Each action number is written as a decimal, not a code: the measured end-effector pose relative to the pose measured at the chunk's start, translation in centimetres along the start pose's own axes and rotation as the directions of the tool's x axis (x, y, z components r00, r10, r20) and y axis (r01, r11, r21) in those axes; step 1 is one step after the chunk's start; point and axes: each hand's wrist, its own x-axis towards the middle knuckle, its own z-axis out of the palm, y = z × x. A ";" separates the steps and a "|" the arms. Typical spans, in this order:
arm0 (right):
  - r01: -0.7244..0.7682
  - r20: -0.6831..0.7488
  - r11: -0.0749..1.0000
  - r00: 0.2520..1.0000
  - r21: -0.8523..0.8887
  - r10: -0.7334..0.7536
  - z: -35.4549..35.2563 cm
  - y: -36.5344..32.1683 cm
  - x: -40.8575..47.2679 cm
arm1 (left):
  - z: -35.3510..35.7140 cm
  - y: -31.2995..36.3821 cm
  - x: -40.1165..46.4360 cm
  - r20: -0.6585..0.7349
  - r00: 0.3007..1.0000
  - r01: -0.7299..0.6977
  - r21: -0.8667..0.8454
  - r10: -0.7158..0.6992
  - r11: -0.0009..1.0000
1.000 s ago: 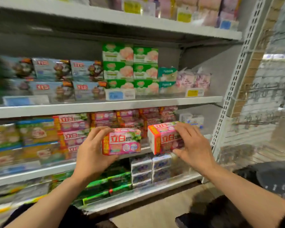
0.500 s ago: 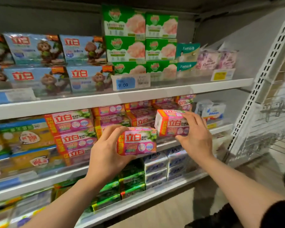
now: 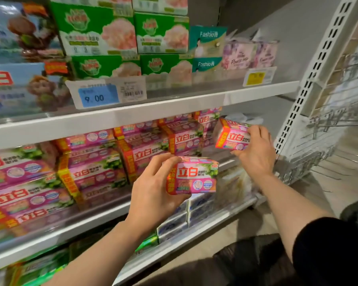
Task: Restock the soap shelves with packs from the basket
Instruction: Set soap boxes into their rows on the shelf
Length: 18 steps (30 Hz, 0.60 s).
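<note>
A: Head view, what do you have?

B: I see the left hand (image 3: 153, 190) gripping a pink soap pack (image 3: 193, 175), fingers over the top, thumb under the bottom edge. It's held in the air just in front of the middle shelf (image 3: 74, 226), apart from the stock.

A: Right side?

B: Right hand (image 3: 256, 149) grips a second pink pack (image 3: 232, 135), fingers curled over its right end, thumb below. That pack is tilted, at the right end of the row of matching pink packs (image 3: 145, 145) on the same shelf. I can't tell whether it touches the shelf.

A: Anything above?

B: Upper shelf (image 3: 174, 106) carries green boxes (image 3: 120, 34), teal Fashio packs (image 3: 207, 48) and a blue 9.00 price tag (image 3: 98, 97). Basket isn't something I can make out.
</note>
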 end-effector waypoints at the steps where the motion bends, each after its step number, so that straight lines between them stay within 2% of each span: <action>1: 0.035 -0.005 0.999 0.999 0.013 -0.035 0.4 0.0 0.5 | 0.6 0.1 0.3 -0.011 1.000 0.009 -0.010 -0.009 1.000; 4: 0.103 0.014 0.993 0.994 0.065 -0.104 1.5 0.0 1.7 | 2.0 0.1 1.3 -0.047 0.997 0.053 -0.031 -0.055 0.998; 8: 0.085 0.069 0.985 0.993 0.153 -0.097 3.3 0.2 2.9 | 3.2 -0.5 2.1 -0.055 0.990 0.127 -0.012 -0.127 0.992; 10: 0.045 0.095 0.978 0.993 0.204 -0.066 4.1 0.5 3.4 | 3.3 -0.9 2.2 -0.054 0.988 0.143 0.010 -0.142 0.990; 12: -0.028 0.183 0.960 0.983 0.277 -0.024 4.8 0.8 4.0 | 3.3 -1.4 2.1 -0.047 0.991 0.128 0.029 -0.127 0.991; 15: -0.163 0.353 0.875 0.936 0.455 -0.009 5.5 1.3 4.5 | 3.3 -1.8 1.9 -0.041 0.995 0.095 0.033 -0.094 0.995; 18: -0.221 0.415 0.811 0.909 0.541 -0.029 5.9 1.7 4.7 | 3.7 -1.9 2.0 -0.034 0.996 0.085 0.032 -0.084 0.996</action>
